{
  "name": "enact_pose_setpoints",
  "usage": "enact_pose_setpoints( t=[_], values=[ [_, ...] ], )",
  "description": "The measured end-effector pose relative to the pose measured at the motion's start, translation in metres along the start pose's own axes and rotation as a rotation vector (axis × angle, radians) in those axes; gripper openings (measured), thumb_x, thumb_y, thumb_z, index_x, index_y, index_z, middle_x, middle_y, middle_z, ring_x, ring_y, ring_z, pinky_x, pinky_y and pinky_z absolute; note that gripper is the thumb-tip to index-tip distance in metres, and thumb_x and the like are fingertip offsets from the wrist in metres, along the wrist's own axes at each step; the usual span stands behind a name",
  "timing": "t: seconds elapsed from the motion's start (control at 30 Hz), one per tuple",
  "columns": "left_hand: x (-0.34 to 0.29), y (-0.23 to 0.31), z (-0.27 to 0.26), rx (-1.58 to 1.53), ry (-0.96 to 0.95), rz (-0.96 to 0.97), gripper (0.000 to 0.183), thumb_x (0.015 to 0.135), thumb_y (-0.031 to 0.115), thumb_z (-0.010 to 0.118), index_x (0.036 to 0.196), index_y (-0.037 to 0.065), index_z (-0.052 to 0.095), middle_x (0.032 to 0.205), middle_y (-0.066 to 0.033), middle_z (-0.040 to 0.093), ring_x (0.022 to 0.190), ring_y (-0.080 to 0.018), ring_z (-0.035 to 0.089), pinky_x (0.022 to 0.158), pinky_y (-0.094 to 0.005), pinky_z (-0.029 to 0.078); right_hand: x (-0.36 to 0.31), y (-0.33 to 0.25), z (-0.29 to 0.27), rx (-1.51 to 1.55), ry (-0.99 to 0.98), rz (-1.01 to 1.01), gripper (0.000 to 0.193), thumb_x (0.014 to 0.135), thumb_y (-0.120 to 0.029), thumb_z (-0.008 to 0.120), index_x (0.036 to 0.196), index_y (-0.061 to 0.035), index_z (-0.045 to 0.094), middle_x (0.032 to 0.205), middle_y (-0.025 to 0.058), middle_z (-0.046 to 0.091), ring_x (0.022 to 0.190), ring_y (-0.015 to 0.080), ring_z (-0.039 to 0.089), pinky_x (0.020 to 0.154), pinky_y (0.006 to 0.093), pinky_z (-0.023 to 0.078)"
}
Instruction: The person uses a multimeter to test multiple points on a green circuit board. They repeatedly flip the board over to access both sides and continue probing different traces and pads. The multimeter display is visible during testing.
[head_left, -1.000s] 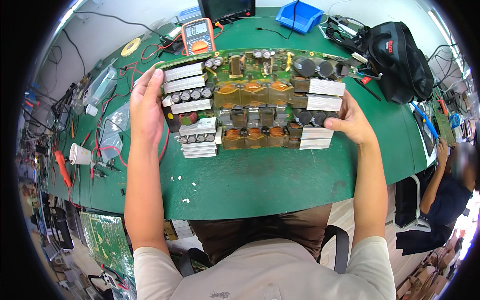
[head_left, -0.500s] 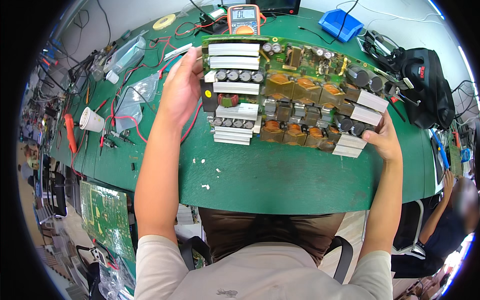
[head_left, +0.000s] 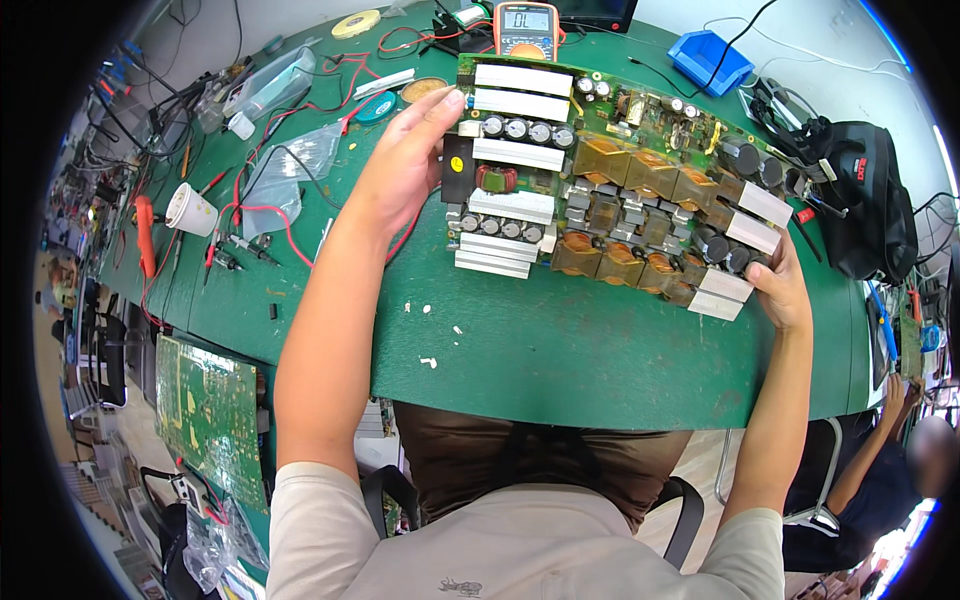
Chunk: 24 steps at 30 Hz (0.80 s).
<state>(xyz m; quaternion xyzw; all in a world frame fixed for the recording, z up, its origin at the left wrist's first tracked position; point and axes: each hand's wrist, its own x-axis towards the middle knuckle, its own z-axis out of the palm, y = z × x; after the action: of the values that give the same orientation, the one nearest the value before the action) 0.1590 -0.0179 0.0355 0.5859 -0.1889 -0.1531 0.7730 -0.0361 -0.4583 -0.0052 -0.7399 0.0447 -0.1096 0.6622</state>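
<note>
A large green circuit board is held up over the table, its component side showing. Silver heatsinks, round capacitors and copper-wound transformers crowd its face. My left hand grips its left edge, thumb at the upper corner and the other fingers partly behind. At the lower right edge, my right hand closes on the board beside the end heatsinks, its thumb in front. The board slants, with its right end lower. Just beyond its top edge stands an orange multimeter with a lit display.
The green table carries red test leads, a white cup, an orange-handled tool and clear plastic bags on the left. A blue bin and black bag are at the right. Another board lies lower left; a person sits far right.
The board and both my hands have shifted right, the left hand more. The board's slant has steepened slightly. A round tin beyond my left hand has come into view.
</note>
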Motion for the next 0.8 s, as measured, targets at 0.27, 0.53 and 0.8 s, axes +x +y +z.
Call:
enact_pose_setpoints(
  t=[0.27,0.53,0.8],
  values=[
    [-0.004,0.005,-0.004,0.141,-0.044,-0.002,0.074,0.096,0.028,0.079,0.157,-0.001,0.049,0.128,-0.0093,0.07,0.115,-0.0169,0.067,0.101,-0.0352,0.053,0.0,0.012,-0.008,0.022,0.048,0.015,0.125,0.071,-0.038,0.1,0.162,0.007,0.028,0.12,0.0035,0.051,0.089,0.0081,0.053,0.07,0.0238,0.046],
    [0.001,0.011,-0.016,0.161,-0.165,0.094,0.061,0.092,0.021,0.084,0.142,-0.005,0.062,0.129,-0.0104,0.072,0.12,-0.0168,0.067,0.109,-0.0333,0.05,-0.001,0.001,-0.006,-0.018,0.004,0.016,0.129,0.066,-0.044,0.102,0.162,0.0043,0.032,0.146,0.0101,0.055,0.131,0.0201,0.059,0.104,0.0314,0.051],
    [0.001,0.015,-0.021,0.204,-0.222,0.107,0.06,0.096,0.019,0.078,0.148,-0.003,0.058,0.134,-0.0097,0.07,0.123,-0.0162,0.066,0.11,-0.0331,0.05,0.0,0.003,-0.016,-0.094,-0.007,0.005,0.128,0.066,-0.044,0.102,0.162,0.0042,0.033,0.15,0.0109,0.055,0.141,0.0229,0.053,0.115,0.0343,0.044]
  ],
)
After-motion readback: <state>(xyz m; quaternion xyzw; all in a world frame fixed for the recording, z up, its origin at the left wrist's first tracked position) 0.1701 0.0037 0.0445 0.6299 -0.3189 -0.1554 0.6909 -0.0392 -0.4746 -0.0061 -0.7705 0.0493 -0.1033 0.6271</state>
